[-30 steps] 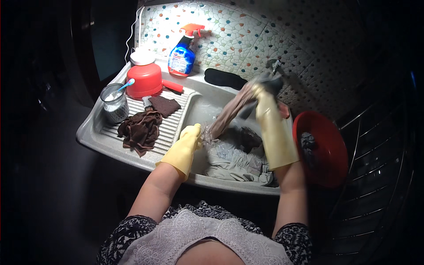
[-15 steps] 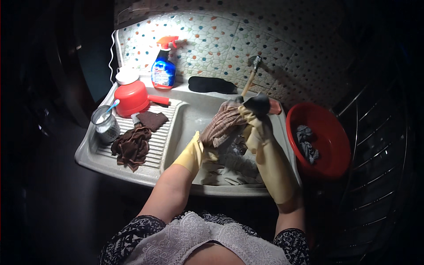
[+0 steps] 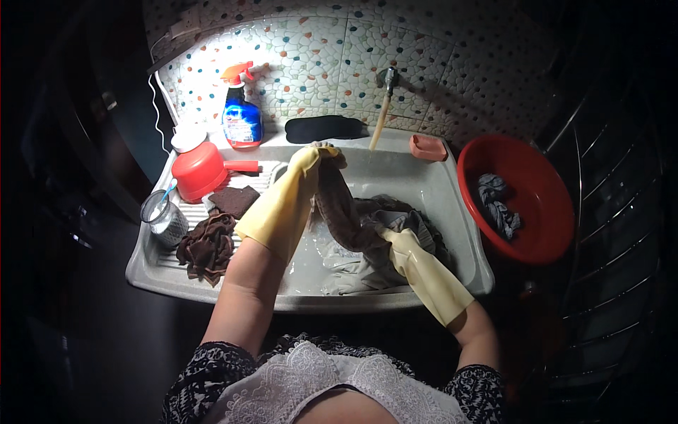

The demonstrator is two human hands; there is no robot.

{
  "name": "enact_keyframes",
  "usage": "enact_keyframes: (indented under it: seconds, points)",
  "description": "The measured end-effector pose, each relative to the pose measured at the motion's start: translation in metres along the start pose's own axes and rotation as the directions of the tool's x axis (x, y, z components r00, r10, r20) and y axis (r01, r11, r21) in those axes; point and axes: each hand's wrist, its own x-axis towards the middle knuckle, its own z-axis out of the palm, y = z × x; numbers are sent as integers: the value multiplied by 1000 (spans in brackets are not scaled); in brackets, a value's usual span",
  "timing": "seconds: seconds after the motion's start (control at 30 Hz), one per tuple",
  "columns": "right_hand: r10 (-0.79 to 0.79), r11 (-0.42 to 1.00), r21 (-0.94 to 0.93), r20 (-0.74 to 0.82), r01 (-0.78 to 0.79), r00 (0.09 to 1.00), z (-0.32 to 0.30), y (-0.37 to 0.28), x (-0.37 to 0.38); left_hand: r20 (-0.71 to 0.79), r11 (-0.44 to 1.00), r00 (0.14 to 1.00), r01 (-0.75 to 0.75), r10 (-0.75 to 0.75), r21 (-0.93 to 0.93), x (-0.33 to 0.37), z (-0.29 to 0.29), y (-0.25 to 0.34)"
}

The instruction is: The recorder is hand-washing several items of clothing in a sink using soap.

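Observation:
Both my hands wear yellow rubber gloves over a pale stone-like sink [image 3: 462, 212]. A long, wet grey-brown cloth [image 3: 336, 205] hangs between them, bunched like a sock or small garment. My left hand [image 3: 319, 157], raised near the back of the basin, is closed around its upper end. Lower and to the right, my right hand [image 3: 397, 242] is closed on its other end, with the fingertips partly hidden in the fabric. Under the hands, wet grey laundry [image 3: 367, 274] lies in the basin, with some darker pieces to the right.
On the ribbed left side are a red dipper [image 3: 199, 173], a glass jar [image 3: 167, 219] of white powder and brown cloths [image 3: 206, 244]. A spray bottle [image 3: 242, 121], black insole-shaped pad [image 3: 325, 128] and pink soap dish [image 3: 428, 148] line the back. The tap [image 3: 387, 79] runs; a red basin [image 3: 519, 247] stands right.
My left hand has risen toward the back, lifting one end of the cloth. The right hand has dropped toward the laundry, away from the tap. The view has shifted slightly.

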Motion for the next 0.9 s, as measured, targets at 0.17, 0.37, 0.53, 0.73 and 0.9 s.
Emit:
enact_keyframes:
  seconds: [0.17, 0.37, 0.53, 0.73, 0.9]
  points:
    - [-62, 966, -217, 323, 137, 944, 22, 9, 27, -164, 817, 931, 366, -327, 446, -25, -23, 50]
    - [46, 894, -329, 743, 304, 668, 35, 27, 44, -658, -360, 715, 565, -236, 742, -73, -23, 56]
    - [-9, 989, -99, 712, 114, 702, 47, -3, 54, -595, -566, 776, 399, -211, 721, -120, -41, 43]
    - [-455, 705, -472, 273, 530, 848, 130, -29, 123, -683, -833, 549, -43, -482, 552, -146, -51, 13]
    - [-262, 794, -537, 117, 283, 958, 182, -48, 137, -669, -837, 587, -25, -455, 547, -123, -71, 14]
